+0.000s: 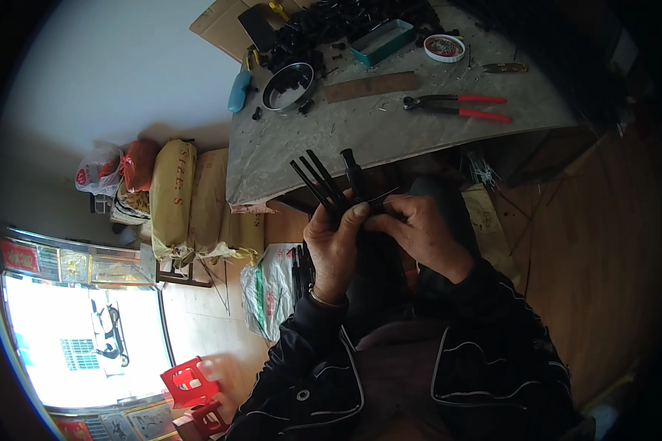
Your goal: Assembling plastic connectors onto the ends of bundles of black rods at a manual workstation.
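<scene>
A small home workshop, by the look of it. The worktable (390, 136), covered with a worn grey sheet, carries red-handled pliers (460, 106), a metal bowl (287, 86) of black parts, a teal tray (382, 41), a heap of black parts (346, 18) behind the bowl and a strip of wood (371, 86). Left of the table, filled sacks (187, 198) lean against the white wall; below them a bright doorway (81, 345) and red stools (191, 389) on the wooden floor.

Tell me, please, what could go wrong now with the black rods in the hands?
1. The left hand holds several thin black rods fanned out; one may slip from the bundle.
2. The right hand works close against them, so a rod tip could poke a finger.
</scene>
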A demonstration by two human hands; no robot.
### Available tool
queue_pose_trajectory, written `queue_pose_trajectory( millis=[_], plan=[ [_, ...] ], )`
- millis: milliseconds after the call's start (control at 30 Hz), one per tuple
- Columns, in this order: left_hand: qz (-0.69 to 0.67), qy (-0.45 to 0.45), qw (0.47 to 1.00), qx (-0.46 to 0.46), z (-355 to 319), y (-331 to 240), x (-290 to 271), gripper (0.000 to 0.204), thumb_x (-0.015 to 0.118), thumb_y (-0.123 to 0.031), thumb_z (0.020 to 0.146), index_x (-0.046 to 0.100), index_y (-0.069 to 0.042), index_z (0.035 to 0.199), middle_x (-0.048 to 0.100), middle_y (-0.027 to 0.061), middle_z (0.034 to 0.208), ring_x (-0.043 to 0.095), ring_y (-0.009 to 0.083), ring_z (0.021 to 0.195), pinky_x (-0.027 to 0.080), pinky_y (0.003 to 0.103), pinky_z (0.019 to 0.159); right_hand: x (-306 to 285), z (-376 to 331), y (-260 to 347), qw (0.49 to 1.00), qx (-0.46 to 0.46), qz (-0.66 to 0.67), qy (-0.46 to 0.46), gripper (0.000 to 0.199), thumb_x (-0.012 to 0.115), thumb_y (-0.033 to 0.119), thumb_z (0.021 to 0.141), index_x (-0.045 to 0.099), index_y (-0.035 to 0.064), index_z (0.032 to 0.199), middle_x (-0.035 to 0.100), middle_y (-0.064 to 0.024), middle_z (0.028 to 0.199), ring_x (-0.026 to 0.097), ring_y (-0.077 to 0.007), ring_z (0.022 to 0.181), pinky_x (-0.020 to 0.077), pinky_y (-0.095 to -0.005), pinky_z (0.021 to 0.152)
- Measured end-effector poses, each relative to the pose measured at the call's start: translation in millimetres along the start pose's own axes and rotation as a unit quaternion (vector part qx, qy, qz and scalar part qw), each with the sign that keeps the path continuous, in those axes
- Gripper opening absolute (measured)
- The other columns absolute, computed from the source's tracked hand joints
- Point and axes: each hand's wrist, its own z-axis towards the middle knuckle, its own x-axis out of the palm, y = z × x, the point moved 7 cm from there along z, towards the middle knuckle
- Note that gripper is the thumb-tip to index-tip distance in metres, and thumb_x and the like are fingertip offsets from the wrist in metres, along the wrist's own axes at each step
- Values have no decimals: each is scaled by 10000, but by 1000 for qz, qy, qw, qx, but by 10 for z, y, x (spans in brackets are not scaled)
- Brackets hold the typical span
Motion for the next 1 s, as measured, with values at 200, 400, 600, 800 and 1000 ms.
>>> queue_pose_trajectory(
  millis=[200, 400, 600, 800, 1000],
  plan=[
    [1, 2, 1000, 6, -18, 2, 6, 241, 695, -28, 850, 661, -16, 1088, 690, 34, 970, 618, 96, 887, 485, 234, 826, -16, 24, -187, 996, 37, 75, 13, 149, 692, 148, 859, 688, 1, 834, 623, -36, 671, 550, -70, 593, 415, -229, 535],
    [15, -8, 1000, 24, -57, -24, 29, 257, 690, -20, 849, 654, -17, 1103, 690, 41, 970, 618, 94, 888, 485, 236, 824, 55, 21, -437, 971, 160, 169, 46, 158, 682, 172, 862, 679, 21, 815, 588, 11, 642, 507, -35, 556, 386, -199, 499],
    [-16, -55, 998, 2, -106, 10, 24, 241, 678, -38, 863, 650, -16, 1101, 686, 51, 975, 621, 104, 882, 489, 233, 819, 90, 14, -330, 960, 174, 204, 80, 130, 664, 160, 872, 664, 33, 846, 595, 39, 715, 532, -30, 666, 416, -200, 602],
    [-54, -59, 997, -23, -108, 47, 63, 247, 665, -59, 880, 635, -13, 1121, 674, 49, 973, 616, 107, 876, 489, 235, 814, 94, -16, -253, 968, 155, 187, 61, 130, 657, 151, 882, 656, 29, 837, 576, 46, 702, 510, -17, 658, 398, -191, 574],
    [-38, -70, 997, -19, -152, 37, 63, 252, 657, -75, 892, 623, -7, 1132, 663, 49, 989, 606, 108, 893, 486, 234, 817, 95, -48, -276, 971, 136, 194, 25, 181, 665, 177, 881, 666, -1, 849, 598, 8, 683, 524, -36, 637, 410, -203, 563]
  ],
)
